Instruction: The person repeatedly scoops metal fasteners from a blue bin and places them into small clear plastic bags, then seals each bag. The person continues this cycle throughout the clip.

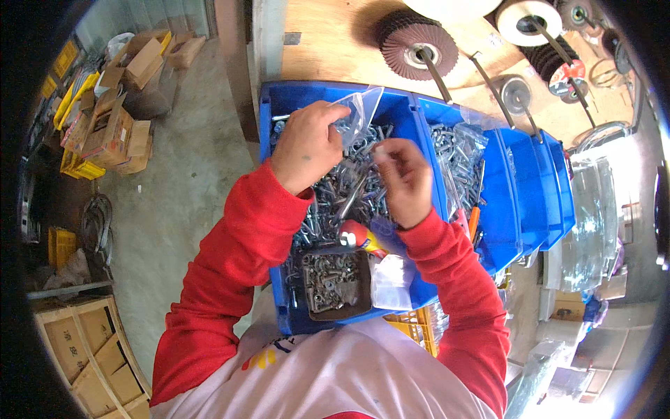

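Grey floor (pixel 188 146) beside two hands (pixel 307 144) (pixel 407 180) with one clear bag (pixel 361 115) over one bin (pixel 399 105)

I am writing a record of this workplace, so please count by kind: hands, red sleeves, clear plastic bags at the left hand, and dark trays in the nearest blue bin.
Hands: 2 (left hand, right hand)
Red sleeves: 2 (left sleeve, right sleeve)
Clear plastic bag at the left hand: 1
Dark tray in the nearest blue bin: 1
Total: 6
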Tool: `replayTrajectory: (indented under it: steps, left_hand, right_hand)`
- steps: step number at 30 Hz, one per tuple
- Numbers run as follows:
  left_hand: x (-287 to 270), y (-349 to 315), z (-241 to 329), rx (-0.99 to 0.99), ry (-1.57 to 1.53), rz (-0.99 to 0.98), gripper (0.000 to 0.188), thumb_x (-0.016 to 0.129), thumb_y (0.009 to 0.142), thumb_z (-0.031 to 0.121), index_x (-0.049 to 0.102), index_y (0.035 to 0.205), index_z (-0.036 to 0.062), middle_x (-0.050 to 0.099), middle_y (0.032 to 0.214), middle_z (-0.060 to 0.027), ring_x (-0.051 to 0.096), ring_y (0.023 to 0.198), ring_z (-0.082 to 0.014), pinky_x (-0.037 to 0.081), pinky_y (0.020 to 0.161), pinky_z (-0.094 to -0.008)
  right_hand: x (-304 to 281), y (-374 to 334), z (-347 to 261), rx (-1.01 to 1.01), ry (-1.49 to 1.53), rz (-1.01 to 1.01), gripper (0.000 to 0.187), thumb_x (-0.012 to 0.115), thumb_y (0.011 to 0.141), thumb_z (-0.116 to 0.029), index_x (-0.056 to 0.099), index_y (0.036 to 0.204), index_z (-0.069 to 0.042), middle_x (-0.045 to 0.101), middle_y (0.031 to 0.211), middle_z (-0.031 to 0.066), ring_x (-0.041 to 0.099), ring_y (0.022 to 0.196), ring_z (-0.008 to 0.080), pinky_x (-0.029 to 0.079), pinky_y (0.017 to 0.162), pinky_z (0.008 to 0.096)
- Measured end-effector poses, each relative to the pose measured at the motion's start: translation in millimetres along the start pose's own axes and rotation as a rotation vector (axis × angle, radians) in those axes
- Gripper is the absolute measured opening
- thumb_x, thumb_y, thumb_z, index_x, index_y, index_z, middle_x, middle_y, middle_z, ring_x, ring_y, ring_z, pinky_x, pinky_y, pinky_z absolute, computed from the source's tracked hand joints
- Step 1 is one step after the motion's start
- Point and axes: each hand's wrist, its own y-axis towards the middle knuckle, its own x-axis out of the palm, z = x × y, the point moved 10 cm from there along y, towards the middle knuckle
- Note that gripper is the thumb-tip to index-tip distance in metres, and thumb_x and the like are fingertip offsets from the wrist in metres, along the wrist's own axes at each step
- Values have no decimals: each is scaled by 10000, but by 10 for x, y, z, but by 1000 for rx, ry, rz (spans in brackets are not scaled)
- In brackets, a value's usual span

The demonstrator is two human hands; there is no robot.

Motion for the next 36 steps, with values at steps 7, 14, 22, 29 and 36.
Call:
replayTrajectory:
  steps: [7, 14, 22, 29, 36]
  left_hand:
    - [16, 32, 55, 17, -40, 19, 330, 611, 760, -40, 712, 1074, -35, 710, 1004, -241, 694, 914, -413, 556, 816, -450]
    - [-148, 68, 78, 9, -72, 160, 309, 613, 744, -29, 721, 1034, -32, 716, 990, -232, 700, 912, -400, 562, 836, -457]
    - [-52, 13, 113, -28, -37, 40, 243, 667, 762, 45, 738, 980, -37, 721, 945, -245, 703, 890, -421, 561, 828, -465]
    - [402, 69, 342, -10, 135, -334, 245, 775, 756, 197, 772, 934, 29, 716, 848, -233, 698, 814, -433, 559, 731, -494]
    - [718, 182, 317, -124, 206, -640, 513, 864, 657, 501, 746, 780, 17, 725, 776, -215, 733, 801, -392, 582, 759, -474]
  right_hand:
    - [-206, 185, 71, 24, 233, 68, 117, 560, 1067, -130, 543, 1139, -40, 699, 1153, 126, 644, 1024, 142, 527, 899, 287]
    - [-234, 243, -136, -181, -346, 18, 92, 611, 965, -10, 598, 1056, -7, 727, 1031, 146, 702, 981, 222, 536, 852, 345]
    - [-357, 208, -110, 46, 277, 133, 174, 515, 1089, -217, 566, 1084, -50, 631, 873, 55, 613, 689, 128, 483, 602, 266]
    - [-25, 174, -951, -82, -210, -202, 227, 670, 966, -151, 733, 1038, 55, 753, 868, 120, 690, 699, 183, 551, 675, 307]
    - [74, 658, -718, -39, -966, -500, 255, 708, 784, -198, 751, 793, 53, 716, 731, 222, 737, 694, 306, 583, 684, 428]
